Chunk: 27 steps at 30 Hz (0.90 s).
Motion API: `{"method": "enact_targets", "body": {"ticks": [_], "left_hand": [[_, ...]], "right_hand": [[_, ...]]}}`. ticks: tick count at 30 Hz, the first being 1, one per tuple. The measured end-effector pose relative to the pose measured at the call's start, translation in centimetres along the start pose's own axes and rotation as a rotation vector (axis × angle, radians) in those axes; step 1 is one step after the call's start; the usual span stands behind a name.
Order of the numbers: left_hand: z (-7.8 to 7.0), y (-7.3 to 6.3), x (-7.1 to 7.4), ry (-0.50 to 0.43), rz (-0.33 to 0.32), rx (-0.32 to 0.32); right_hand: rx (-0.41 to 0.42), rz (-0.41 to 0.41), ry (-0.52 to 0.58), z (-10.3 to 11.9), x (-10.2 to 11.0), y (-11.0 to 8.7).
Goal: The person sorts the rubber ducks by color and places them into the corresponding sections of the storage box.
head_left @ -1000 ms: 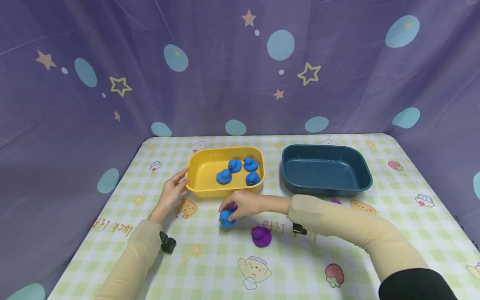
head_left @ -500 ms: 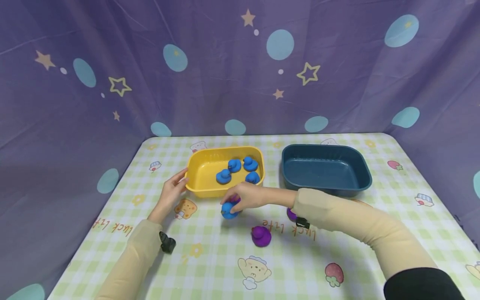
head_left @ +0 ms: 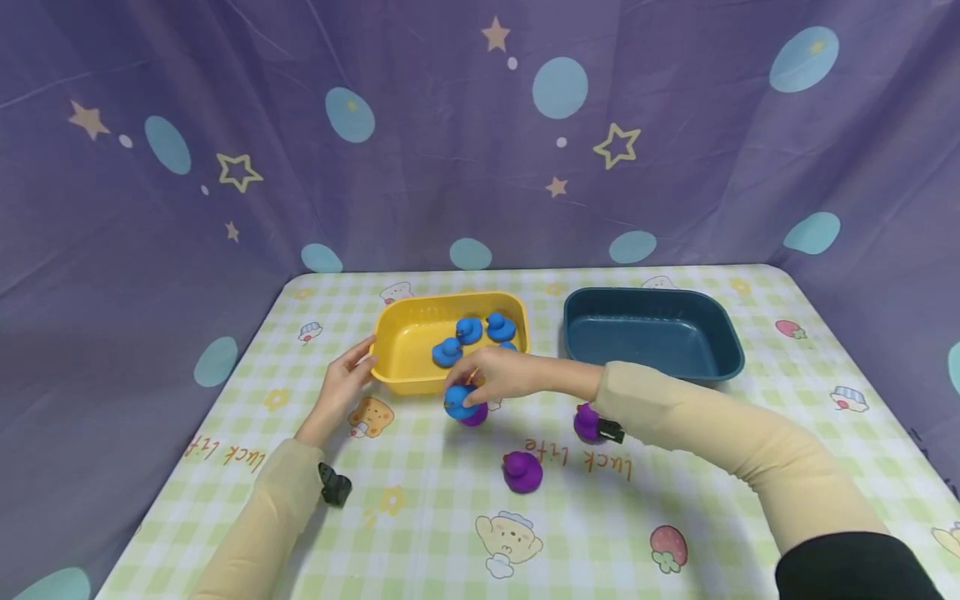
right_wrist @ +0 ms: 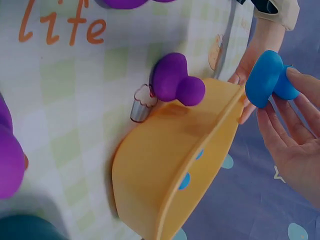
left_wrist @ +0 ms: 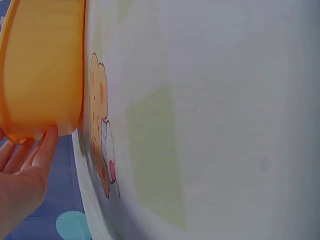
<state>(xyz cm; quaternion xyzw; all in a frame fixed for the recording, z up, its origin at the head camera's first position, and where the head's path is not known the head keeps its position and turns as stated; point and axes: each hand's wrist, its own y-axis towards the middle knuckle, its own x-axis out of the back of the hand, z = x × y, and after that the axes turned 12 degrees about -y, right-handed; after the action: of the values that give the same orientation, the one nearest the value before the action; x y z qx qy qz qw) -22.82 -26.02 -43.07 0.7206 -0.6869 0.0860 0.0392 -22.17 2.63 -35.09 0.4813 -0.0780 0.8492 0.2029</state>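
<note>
My right hand (head_left: 498, 372) pinches a blue toy duck (head_left: 457, 402) between thumb and fingers, holding it above the table just in front of the yellow bin (head_left: 408, 387). Behind and below it, a purple toy duck (right_wrist: 170, 77) sits on the cloth, beside the bin's wall in the right wrist view. Several blue ducks (head_left: 447, 353) lie in the bin, one partly hidden by my right hand. Against the bin's left end rests my left hand (head_left: 343, 383); the left wrist view has its extended fingers (left_wrist: 46, 147) touching the outer wall.
A dark teal bin (head_left: 652, 333) stands to the right of the yellow one. Two more purple ducks, one nearer me (head_left: 522, 472) and another purple duck (head_left: 587, 422) by my right sleeve, sit on the checked tablecloth (head_left: 420, 533). A curtain (head_left: 450, 208) hangs behind.
My right hand has lifted the blue duck off the table and moved it up towards the yellow bin, uncovering the purple duck below. My left hand stays at the bin.
</note>
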Motion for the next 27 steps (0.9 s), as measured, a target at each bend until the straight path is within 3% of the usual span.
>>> {"method": "enact_targets", "body": {"ticks": [13,27], "left_hand": [[0.0,0.1,0.0,0.009,0.003,0.004],[0.0,0.0,0.0,-0.006,0.008,-0.013]], "right_hand": [[-0.029,-0.042,-0.023,-0.4,1.9,0.3],[-0.092,-0.079,-0.042,-2.4,2.9,1.4]]}}
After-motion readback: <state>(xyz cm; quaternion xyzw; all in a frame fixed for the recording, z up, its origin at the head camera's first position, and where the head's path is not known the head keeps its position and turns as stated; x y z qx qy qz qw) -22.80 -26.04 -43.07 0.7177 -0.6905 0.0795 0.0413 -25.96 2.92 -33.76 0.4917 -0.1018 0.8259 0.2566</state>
